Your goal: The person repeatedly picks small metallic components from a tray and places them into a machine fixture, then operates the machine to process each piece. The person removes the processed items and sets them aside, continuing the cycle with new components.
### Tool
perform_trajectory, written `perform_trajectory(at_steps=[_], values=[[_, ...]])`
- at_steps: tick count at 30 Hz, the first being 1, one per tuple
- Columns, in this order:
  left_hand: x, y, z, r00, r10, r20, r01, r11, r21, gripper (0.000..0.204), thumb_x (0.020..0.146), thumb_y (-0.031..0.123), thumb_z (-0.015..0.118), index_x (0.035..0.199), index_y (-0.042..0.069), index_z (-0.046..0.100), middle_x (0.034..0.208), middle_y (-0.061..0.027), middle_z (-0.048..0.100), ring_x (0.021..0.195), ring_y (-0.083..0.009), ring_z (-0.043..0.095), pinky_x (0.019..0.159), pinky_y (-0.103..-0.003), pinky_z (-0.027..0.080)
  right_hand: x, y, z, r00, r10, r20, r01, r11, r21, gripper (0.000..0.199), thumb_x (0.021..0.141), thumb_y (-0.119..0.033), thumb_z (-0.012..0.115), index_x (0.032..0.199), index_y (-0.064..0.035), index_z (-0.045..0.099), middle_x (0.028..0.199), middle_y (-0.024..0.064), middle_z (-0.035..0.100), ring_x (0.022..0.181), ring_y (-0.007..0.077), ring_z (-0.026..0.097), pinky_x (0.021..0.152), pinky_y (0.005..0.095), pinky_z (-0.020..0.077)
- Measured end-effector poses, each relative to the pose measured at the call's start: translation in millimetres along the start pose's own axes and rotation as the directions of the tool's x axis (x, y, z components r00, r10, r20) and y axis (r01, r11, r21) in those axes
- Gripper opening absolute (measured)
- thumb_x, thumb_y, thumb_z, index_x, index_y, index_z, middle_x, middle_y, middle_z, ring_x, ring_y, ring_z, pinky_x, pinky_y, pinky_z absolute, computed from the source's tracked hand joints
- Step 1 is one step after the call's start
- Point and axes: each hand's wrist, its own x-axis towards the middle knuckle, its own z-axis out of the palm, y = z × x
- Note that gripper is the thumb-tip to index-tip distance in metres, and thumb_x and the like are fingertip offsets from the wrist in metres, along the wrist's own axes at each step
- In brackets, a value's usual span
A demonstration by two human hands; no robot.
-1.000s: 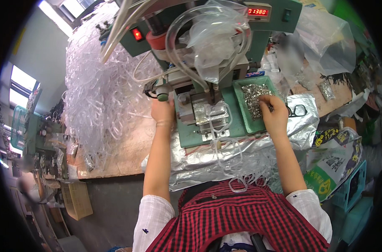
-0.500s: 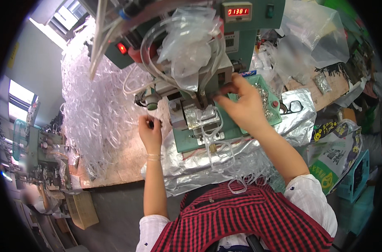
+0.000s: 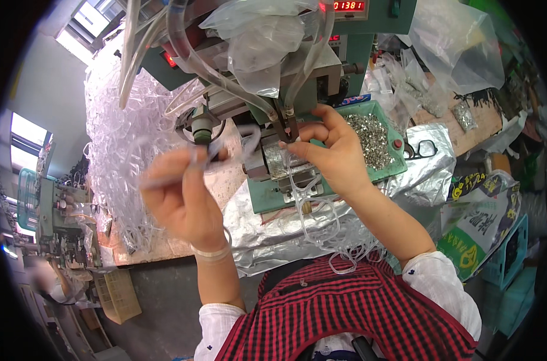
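My left hand [image 3: 186,198] is closed around a clear plastic eyeglass frame [image 3: 244,141], smeared by motion, left of a green bench machine. At the machine's narrow metal jaws [image 3: 288,127], the thumb and fingers of my right hand [image 3: 336,157] come together. Whatever is between those fingertips is too small to make out. Just below them, another clear eyeglass frame [image 3: 306,191] hangs in front of the silvery metal block [image 3: 278,161]. Beside my right wrist, a green tray [image 3: 398,161] holds many tiny metal parts [image 3: 370,137].
A tall heap of clear frames [image 3: 114,132] covers the table's left side. More clear frames [image 3: 352,240] lie near my checked apron. Silver foil [image 3: 255,240] lines the table edge. Dark glasses [image 3: 421,149] rest right of the tray. A plastic bag [image 3: 273,42] hangs on the machine.
My left hand has risen from the table and now shows a clear frame, in quick motion. My right hand has shifted slightly left, its fingertips now at the jaws. The view has moved closer to the machine.
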Motion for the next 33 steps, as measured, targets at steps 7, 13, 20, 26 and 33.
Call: perform_trajectory(at_steps=[7,13,20,26,33], values=[[-9,-1,5,0.985,0.112,0.134,-0.12,0.991,0.056,0.017,0.088,0.0,0.067,0.098,0.003,0.054,0.095,-0.0174,0.067,0.08,-0.0203,0.064,0.07,-0.035,0.055,-27,-8,2,0.902,-0.431,-0.019,0.332,0.723,-0.605,0.045,0.083,-0.009,0.071,0.127,-0.0014,0.059,0.116,0.0167,0.067,0.107,0.0296,0.065,0.096,0.0381,0.0487],[-38,-11,8,0.68,0.249,0.69,-0.538,0.809,0.237,0.023,0.068,0.002,0.076,0.088,0.006,0.066,0.1,-0.0106,0.074,0.062,-0.0214,0.058,0.055,-0.031,0.046,-24,47,-118,0.899,-0.437,0.023,0.051,0.053,-0.997,0.023,0.077,-0.016,0.076,0.099,-0.0089,0.072,0.124,0.0182,0.061,0.128,0.0388,0.051,0.099,0.049,0.0458],[-42,-23,12,0.58,0.315,0.751,-0.634,0.754,0.173,0.02,0.065,0.002,0.076,0.083,0.008,0.067,0.098,-0.0067,0.075,0.064,-0.0208,0.063,0.073,-0.037,0.061,-24,54,-132,0.858,-0.509,0.066,0.172,0.163,-0.972,0.014,0.075,-0.01,0.076,0.086,-0.0039,0.069,0.116,0.0184,0.064,0.115,0.0403,0.06,0.096,0.0474,0.0483],[-69,-10,7,0.744,0.13,0.655,-0.445,0.829,0.34,0.022,0.071,0.004,0.076,0.091,0.006,0.068,0.109,-0.0098,0.073,0.073,-0.0245,0.065,0.092,-0.045,0.057,-19,41,-120,0.855,-0.518,0.003,0.139,0.224,-0.965,0.008,0.08,-0.007,0.072,0.087,-0.0035,0.068,0.093,0.0133,0.068,0.09,0.0334,0.065,0.08,0.0427,0.0509],[-46,8,-73,0.972,0.202,0.123,-0.209,0.496,0.843,0.012,0.089,0.003,0.068,0.1,0.006,0.071,0.11,-0.0102,0.071,0.105,-0.0285,0.065,0.094,-0.043,0.046,-27,35,-121,0.842,-0.533,-0.08,0.15,0.375,-0.915,0.009,0.078,-0.002,0.068,0.086,-0.0055,0.069,0.082,0.0079,0.068,0.077,0.0276,0.064,0.071,0.0377,0.0492]])
